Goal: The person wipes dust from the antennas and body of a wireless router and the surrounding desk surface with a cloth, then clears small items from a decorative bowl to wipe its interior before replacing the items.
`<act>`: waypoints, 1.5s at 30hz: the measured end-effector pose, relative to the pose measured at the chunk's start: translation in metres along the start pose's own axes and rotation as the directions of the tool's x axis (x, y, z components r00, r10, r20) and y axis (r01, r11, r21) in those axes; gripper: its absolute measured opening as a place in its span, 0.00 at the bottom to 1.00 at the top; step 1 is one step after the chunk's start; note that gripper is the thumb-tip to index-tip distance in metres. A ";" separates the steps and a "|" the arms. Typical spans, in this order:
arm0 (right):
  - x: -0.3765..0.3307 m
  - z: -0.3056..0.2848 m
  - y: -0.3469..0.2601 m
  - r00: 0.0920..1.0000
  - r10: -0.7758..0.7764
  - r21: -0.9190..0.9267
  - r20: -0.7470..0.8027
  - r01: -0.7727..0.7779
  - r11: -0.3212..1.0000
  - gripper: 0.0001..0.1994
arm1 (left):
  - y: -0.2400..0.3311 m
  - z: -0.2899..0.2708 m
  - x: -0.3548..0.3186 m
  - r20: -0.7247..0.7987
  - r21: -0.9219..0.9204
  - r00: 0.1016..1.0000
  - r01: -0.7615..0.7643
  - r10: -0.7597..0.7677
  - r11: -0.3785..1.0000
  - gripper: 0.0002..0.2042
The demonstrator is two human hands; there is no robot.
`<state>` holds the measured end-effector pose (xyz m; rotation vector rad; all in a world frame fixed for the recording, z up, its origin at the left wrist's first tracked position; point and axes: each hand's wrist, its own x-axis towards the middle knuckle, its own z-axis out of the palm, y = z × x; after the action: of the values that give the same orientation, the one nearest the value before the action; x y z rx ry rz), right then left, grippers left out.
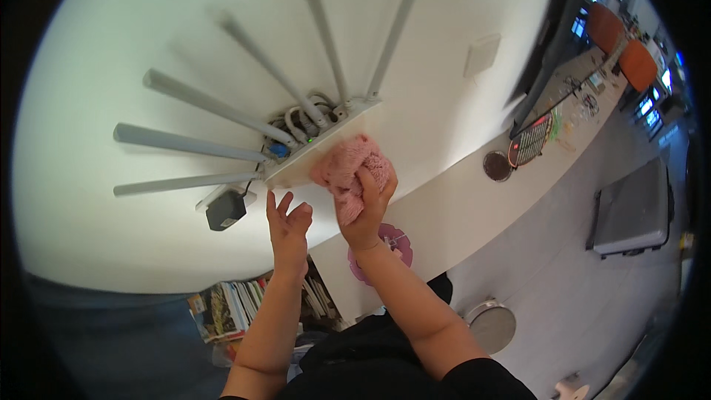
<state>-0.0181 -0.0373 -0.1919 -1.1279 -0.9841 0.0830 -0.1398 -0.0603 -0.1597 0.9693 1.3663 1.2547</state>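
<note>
A white router (292, 172) with several long grey antennas is up against the white wall. Bunched in my right hand (368, 215) is a fluffy pink cloth (354, 165), pressed to the router's front face and hiding part of it. My left hand (287, 233) is open just below the router's left corner, fingers apart and a fingertip at its lower edge. Cables (300, 122) and a blue plug (278, 150) crowd the router's back edge, where a small green light glows.
A black power adapter (226, 210) is plugged into the wall, left of my left hand. Beneath my right arm a purple dish (401, 241) sits on the long white counter (452, 211). Farther along lie a round dark object (497, 166) and a racket (530, 141). Books (237, 307) fill a low shelf.
</note>
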 end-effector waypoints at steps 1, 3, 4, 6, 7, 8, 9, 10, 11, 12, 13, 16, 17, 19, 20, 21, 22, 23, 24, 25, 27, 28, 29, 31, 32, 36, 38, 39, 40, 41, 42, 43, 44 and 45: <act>-0.016 0.002 0.022 0.997 0.075 0.007 -0.001 -0.075 0.997 0.22 | 0.001 0.003 0.000 0.027 0.026 1.000 -0.002 0.002 1.000 0.42; -0.034 -0.009 0.048 0.965 0.261 -0.035 -0.028 -0.262 0.964 0.25 | -0.001 0.007 0.000 0.069 0.064 0.998 -0.001 -0.003 0.998 0.42; -0.030 -0.015 0.049 0.948 0.301 0.001 -0.099 -0.303 0.953 0.26 | 0.000 0.009 -0.001 0.061 0.069 0.998 0.009 -0.014 0.998 0.44; -0.004 -0.020 0.036 0.955 0.204 0.050 -0.216 -0.198 0.979 0.30 | 0.001 0.012 0.000 0.064 0.031 0.997 -0.049 0.047 0.998 0.45; 0.013 -0.022 0.027 0.971 0.110 0.035 -0.210 -0.105 0.994 0.30 | -0.001 0.014 -0.001 0.067 0.010 0.995 -0.068 0.068 0.998 0.45; 0.028 -0.019 0.017 0.980 0.018 0.028 -0.200 -0.013 1.000 0.30 | 0.002 0.015 -0.004 0.077 -0.005 0.994 -0.079 0.079 0.997 0.46; 0.039 -0.016 0.013 0.978 -0.079 0.025 -0.192 0.085 0.996 0.30 | 0.002 0.016 -0.005 0.080 0.005 0.993 -0.093 0.092 0.996 0.46; 0.043 -0.015 0.014 0.989 -0.083 0.017 -0.125 0.086 0.996 0.31 | 0.002 0.017 -0.006 0.082 0.014 0.991 -0.107 0.106 0.994 0.46; 0.036 -0.013 0.025 0.991 0.061 0.026 -0.117 -0.058 0.998 0.29 | 0.003 0.019 -0.006 0.093 0.019 0.988 -0.126 0.123 0.992 0.47; 0.023 -0.011 0.047 0.973 0.203 0.035 -0.107 -0.200 0.979 0.27 | 0.003 0.021 -0.005 0.105 0.023 0.986 -0.132 0.128 0.991 0.47; 0.014 -0.011 0.064 0.935 0.342 0.044 -0.090 -0.340 0.940 0.25 | 0.004 0.022 -0.006 0.108 0.023 0.986 -0.127 0.124 0.992 0.47; 0.015 -0.020 0.070 0.873 0.452 0.203 -0.181 -0.417 0.886 0.26 | 0.007 0.021 -0.007 0.092 0.012 0.989 -0.120 0.119 0.993 0.46; 0.020 -0.021 0.068 0.880 0.341 0.169 -0.330 -0.300 0.939 0.27 | 0.008 0.022 -0.007 0.091 0.005 0.989 -0.119 0.119 0.993 0.46; 0.043 -0.024 0.048 0.943 0.185 0.092 -0.278 -0.166 0.982 0.28 | 0.002 0.018 -0.011 0.080 0.002 0.991 -0.104 0.103 0.995 0.46; 0.052 -0.021 0.043 0.961 0.125 0.057 -0.248 -0.114 0.992 0.28 | 0.002 0.019 -0.009 0.083 -0.001 0.990 -0.113 0.112 0.994 0.46; 0.055 -0.017 0.040 0.974 0.064 0.024 -0.215 -0.060 0.998 0.28 | 0.001 0.020 -0.007 0.084 -0.005 0.989 -0.122 0.122 0.993 0.46; 0.048 -0.014 0.040 0.986 0.027 -0.080 -0.162 -0.041 0.996 0.28 | -0.003 0.019 -0.006 0.091 -0.018 0.986 -0.140 0.141 0.990 0.46; 0.029 -0.011 0.052 0.987 0.149 -0.088 -0.057 -0.153 0.984 0.28 | -0.005 0.018 -0.005 0.097 -0.019 0.984 -0.146 0.147 0.989 0.46; 0.001 -0.009 0.072 0.962 0.269 -0.106 0.046 -0.263 0.959 0.28 | -0.006 0.018 -0.004 0.102 -0.017 0.982 -0.155 0.156 0.988 0.46; -0.020 -0.010 0.080 0.912 0.382 -0.141 0.149 -0.362 0.921 0.28 | -0.007 0.018 -0.002 0.107 -0.020 0.981 -0.162 0.163 0.987 0.46; -0.041 -0.017 0.064 0.923 0.385 -0.071 0.017 -0.383 0.921 0.27 | -0.005 0.016 -0.003 0.100 -0.018 0.984 -0.146 0.148 0.989 0.45; -0.042 -0.015 0.058 0.934 0.355 0.004 -0.035 -0.355 0.935 0.27 | -0.004 0.014 -0.003 0.103 -0.023 0.983 -0.147 0.149 0.989 0.45; -0.039 -0.013 0.050 0.943 0.320 0.072 -0.094 -0.314 0.947 0.26 | -0.005 0.013 -0.003 0.112 -0.026 0.983 -0.142 0.144 0.989 0.45; -0.018 -0.002 0.008 0.957 0.208 0.267 -0.202 -0.151 0.952 0.26 | -0.007 0.008 -0.005 0.117 -0.031 0.982 -0.142 0.145 0.989 0.44; -0.016 0.007 0.008 0.978 0.134 0.411 -0.158 -0.058 0.910 0.24 | -0.005 0.008 -0.004 0.123 -0.038 0.981 -0.149 0.152 0.988 0.43; -0.036 0.009 0.020 0.971 -0.007 0.148 0.240 -0.029 0.989 0.22 | -0.012 0.005 -0.004 0.110 -0.050 0.982 -0.146 0.151 0.988 0.42; -0.041 0.004 0.020 0.931 0.087 0.249 0.355 -0.183 0.951 0.20 | -0.019 -0.003 -0.002 0.114 -0.020 0.981 -0.157 0.158 0.987 0.41; -0.036 0.004 0.012 0.923 0.079 0.269 0.377 -0.190 0.944 0.19 | -0.017 -0.004 -0.005 0.090 0.010 0.988 -0.130 0.129 0.991 0.41; -0.028 0.002 -0.001 0.949 -0.027 0.241 0.313 -0.051 0.969 0.18 | -0.020 -0.007 -0.003 0.084 0.005 0.986 -0.142 0.141 0.990 0.41; -0.029 0.002 -0.006 0.950 -0.091 0.223 0.299 0.023 0.975 0.17 | -0.025 -0.011 -0.005 0.082 0.003 0.986 -0.144 0.143 0.990 0.41; -0.027 0.004 -0.010 0.946 -0.159 0.206 0.284 0.102 0.973 0.17 | -0.027 -0.012 -0.006 0.090 -0.042 0.987 -0.132 0.136 0.990 0.41; -0.029 0.010 -0.006 0.930 -0.189 0.217 0.314 0.124 0.968 0.16 | -0.027 -0.011 -0.006 0.099 -0.088 0.987 -0.122 0.130 0.989 0.41; -0.029 0.015 -0.007 0.906 -0.191 0.172 0.377 0.134 0.976 0.17 | -0.026 -0.011 -0.005 0.107 -0.134 0.985 -0.120 0.135 0.984 0.41; -0.030 0.019 -0.007 0.877 -0.190 0.128 0.441 0.149 0.981 0.17 | -0.027 -0.013 -0.007 0.058 -0.156 0.997 -0.031 0.040 0.987 0.40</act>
<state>-0.0521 -0.0429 -0.2036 -0.9506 -1.4779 0.2549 -0.1498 -0.0731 -0.1858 0.9195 1.1901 1.3271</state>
